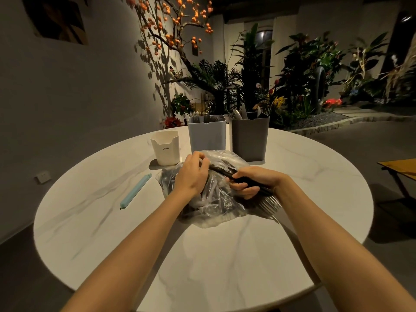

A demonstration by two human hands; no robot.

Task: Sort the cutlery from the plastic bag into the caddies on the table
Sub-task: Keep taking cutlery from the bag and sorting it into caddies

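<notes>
a clear plastic bag [216, 206] lies crumpled on the round white marble-patterned desk [225, 255], just in front of the caddies. the right hand [249, 181] is curled around a bundle of dark-handled cutlery [225, 171], with what look like fork tines fanning out below the wrist at the bag's right edge; how many pieces are in the bundle cannot be counted. the left hand [193, 172] rests on top of the bag with its fingers bent over the far end of that same bundle; its fingertips are hidden, so whether they pinch the cutlery or the plastic is unclear. more dark and pale shapes show through the bag, too blurred by the film to name.

behind the bag stand 3 caddies: a small cream caddy [165, 147] on the left with a small printed label, a light grey caddy [207, 134] in the middle with fork heads poking above its rim, and a dark grey caddy [249, 136] on the right holding pale utensils whose types are hard to make out. the inside of the cream caddy is not visible. a light blue bag clip [135, 191] lies on the desk to the left of the bag, apart from it.
</notes>
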